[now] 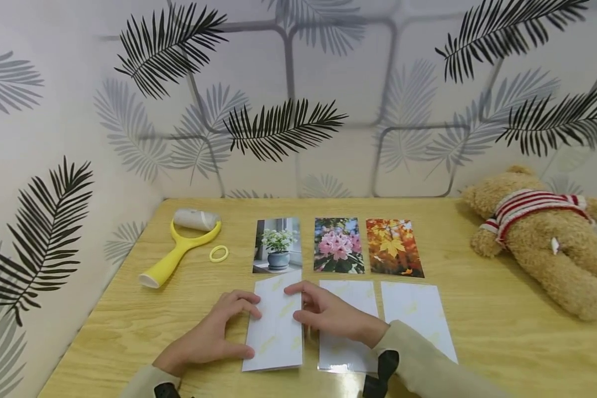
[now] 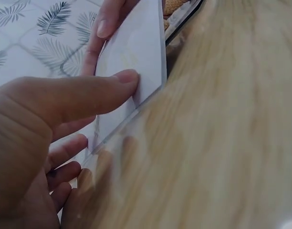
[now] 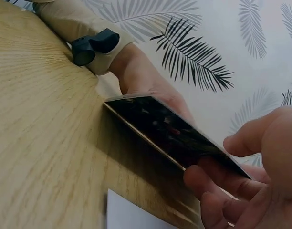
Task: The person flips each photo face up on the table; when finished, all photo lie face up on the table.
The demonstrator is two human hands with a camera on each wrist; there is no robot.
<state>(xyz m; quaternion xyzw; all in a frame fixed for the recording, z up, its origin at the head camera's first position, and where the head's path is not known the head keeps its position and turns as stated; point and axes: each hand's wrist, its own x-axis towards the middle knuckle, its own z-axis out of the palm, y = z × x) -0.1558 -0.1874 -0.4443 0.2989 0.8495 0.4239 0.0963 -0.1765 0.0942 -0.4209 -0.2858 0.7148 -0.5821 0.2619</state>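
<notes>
Right hand: fingers pinch the right edge of a white-backed card. Left hand: fingers spread along its left edge. Card tilted over counter, nearest plant photo. Judged light, fairly stiff, slick; hold by edges.

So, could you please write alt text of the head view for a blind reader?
A person's two hands hold a white card at a wooden table, with two more white cards to the right. Beyond lie photos of a potted plant, pink flowers and orange leaves. A yellow roller and ring are at left, a teddy bear at right.
</notes>
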